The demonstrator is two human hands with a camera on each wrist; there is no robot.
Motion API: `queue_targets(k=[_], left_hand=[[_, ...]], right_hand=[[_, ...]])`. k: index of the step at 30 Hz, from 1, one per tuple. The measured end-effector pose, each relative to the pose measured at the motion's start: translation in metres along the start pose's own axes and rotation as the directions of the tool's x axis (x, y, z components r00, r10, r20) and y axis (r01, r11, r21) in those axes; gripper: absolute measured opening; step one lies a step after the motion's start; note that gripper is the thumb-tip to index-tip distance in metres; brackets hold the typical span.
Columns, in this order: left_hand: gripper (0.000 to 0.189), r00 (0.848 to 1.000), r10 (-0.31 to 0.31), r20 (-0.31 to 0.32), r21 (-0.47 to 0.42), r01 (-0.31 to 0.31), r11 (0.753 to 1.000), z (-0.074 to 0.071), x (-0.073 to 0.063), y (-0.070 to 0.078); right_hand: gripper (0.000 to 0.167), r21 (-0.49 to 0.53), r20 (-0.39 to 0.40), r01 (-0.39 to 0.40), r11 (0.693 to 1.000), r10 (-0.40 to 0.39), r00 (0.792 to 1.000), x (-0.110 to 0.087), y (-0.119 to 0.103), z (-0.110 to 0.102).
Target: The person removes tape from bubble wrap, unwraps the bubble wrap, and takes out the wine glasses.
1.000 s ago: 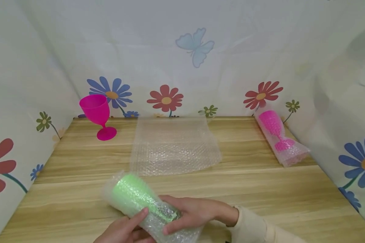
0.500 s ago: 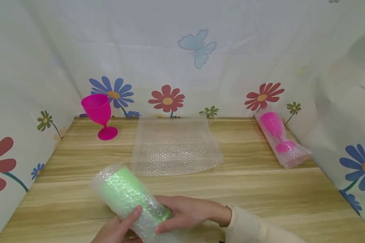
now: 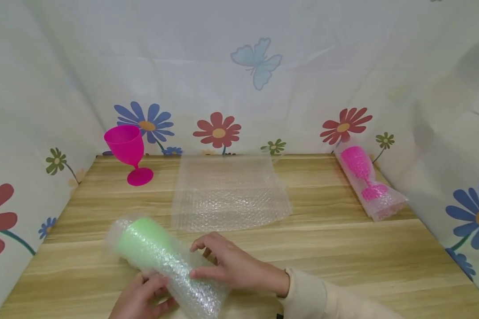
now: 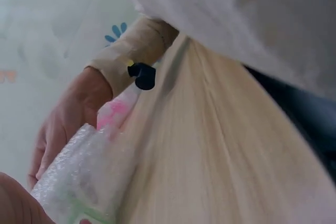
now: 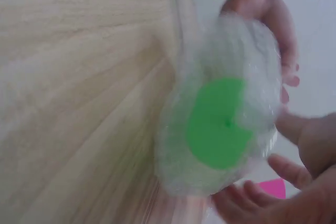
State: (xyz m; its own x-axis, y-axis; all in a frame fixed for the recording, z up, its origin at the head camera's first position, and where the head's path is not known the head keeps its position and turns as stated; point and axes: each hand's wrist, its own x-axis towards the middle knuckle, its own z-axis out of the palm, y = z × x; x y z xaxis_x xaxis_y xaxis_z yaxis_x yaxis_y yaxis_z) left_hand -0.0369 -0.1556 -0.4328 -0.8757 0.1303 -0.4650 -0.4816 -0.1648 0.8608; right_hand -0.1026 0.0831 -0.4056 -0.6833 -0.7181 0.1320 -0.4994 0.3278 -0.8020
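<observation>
A green goblet (image 3: 143, 243) lies rolled in bubble wrap (image 3: 195, 283) at the front of the table, its upper end pointing to the left. My left hand (image 3: 141, 297) holds the roll from its near side, thumb on top. Over the roll's right side, my right hand (image 3: 235, 266) has its fingers loosely bent and spread, with the thumb close to or touching the wrap. In the right wrist view, the round green foot (image 5: 218, 124) shows through the wrap's end. The roll hides part of my left fingers.
A bare pink goblet (image 3: 127, 148) stands at the back left. Flat bubble wrap sheets (image 3: 231, 195) lie at the back middle. A pink goblet in bubble wrap (image 3: 363, 173) lies at the back right. Flowered cloth (image 3: 175, 79) encloses the wooden table (image 3: 327, 248).
The wrapped green goblet has moved left and turned somewhat. My right hand has loosened from it, fingers lifted off its surface; my left hand has shifted left along with the roll.
</observation>
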Motion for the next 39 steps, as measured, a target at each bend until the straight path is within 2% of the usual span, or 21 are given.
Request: queue_targets(k=[3, 5, 7, 10, 13, 17, 20, 23, 27, 29, 32, 35, 39], left_hand=[[0.040, 0.997, 0.075, -0.002, 0.005, -0.075, 0.997, -0.010, 0.006, 0.005], [0.048, 0.990, 0.102, -0.093, 0.058, -0.096, 0.994, -0.011, 0.008, 0.010], [0.058, 0.979, 0.117, -0.168, 0.112, -0.099, 0.989, -0.009, 0.008, 0.015], [0.059, 0.961, 0.157, -0.226, 0.207, -0.110, 0.972, -0.003, 0.009, 0.021], [0.054, 0.955, 0.179, -0.237, 0.269, -0.112, 0.956, 0.003, 0.009, 0.024], [0.047, 0.956, 0.177, -0.232, 0.254, -0.116, 0.960, 0.005, 0.011, 0.026], [0.042, 0.950, 0.177, -0.258, 0.222, -0.120, 0.968, 0.002, 0.011, 0.028], [0.038, 0.943, 0.174, -0.283, 0.216, -0.114, 0.970, -0.003, 0.012, 0.029], [0.039, 0.934, 0.178, -0.309, 0.215, -0.114, 0.970, -0.007, 0.015, 0.030], [0.043, 0.938, 0.164, -0.307, 0.210, -0.101, 0.973, -0.009, 0.017, 0.031], [0.058, 0.957, 0.116, -0.266, 0.205, -0.061, 0.977, -0.011, 0.017, 0.032], [0.075, 0.976, 0.068, -0.206, 0.225, -0.020, 0.974, -0.012, 0.015, 0.034], [0.074, 0.987, 0.067, -0.149, 0.220, -0.033, 0.975, -0.012, 0.013, 0.038]], right_hand=[[0.028, -0.090, -0.102, 0.095, 0.991, -0.104, 0.989, 0.007, 0.000, 0.004], [0.022, -0.131, -0.143, 0.142, 0.981, -0.161, 0.977, 0.013, -0.001, 0.006], [0.018, -0.166, -0.151, 0.162, 0.973, -0.187, 0.971, 0.017, -0.001, 0.007], [0.020, -0.200, -0.131, 0.143, 0.969, -0.171, 0.977, 0.022, -0.002, 0.007], [0.028, -0.213, -0.084, 0.089, 0.973, -0.109, 0.991, 0.025, -0.006, 0.007], [0.049, -0.276, -0.032, 0.006, 0.961, -0.015, 0.999, 0.029, -0.014, 0.009], [0.062, -0.321, -0.024, -0.035, 0.946, 0.029, 0.999, 0.033, -0.018, 0.012], [0.063, -0.302, 0.000, -0.005, 0.953, 0.006, 1.000, 0.037, -0.020, 0.017], [0.055, -0.201, 0.068, 0.081, 0.976, -0.068, 0.995, 0.040, -0.018, 0.017], [0.052, -0.141, 0.101, 0.092, 0.986, -0.078, 0.992, 0.041, -0.016, 0.015], [0.045, -0.088, 0.142, 0.084, 0.993, -0.071, 0.987, 0.041, -0.013, 0.011], [0.041, -0.085, 0.172, 0.067, 0.994, -0.051, 0.984, 0.040, -0.011, 0.007], [0.038, -0.090, 0.183, 0.018, 0.996, -0.002, 0.983, 0.039, -0.011, 0.005]])
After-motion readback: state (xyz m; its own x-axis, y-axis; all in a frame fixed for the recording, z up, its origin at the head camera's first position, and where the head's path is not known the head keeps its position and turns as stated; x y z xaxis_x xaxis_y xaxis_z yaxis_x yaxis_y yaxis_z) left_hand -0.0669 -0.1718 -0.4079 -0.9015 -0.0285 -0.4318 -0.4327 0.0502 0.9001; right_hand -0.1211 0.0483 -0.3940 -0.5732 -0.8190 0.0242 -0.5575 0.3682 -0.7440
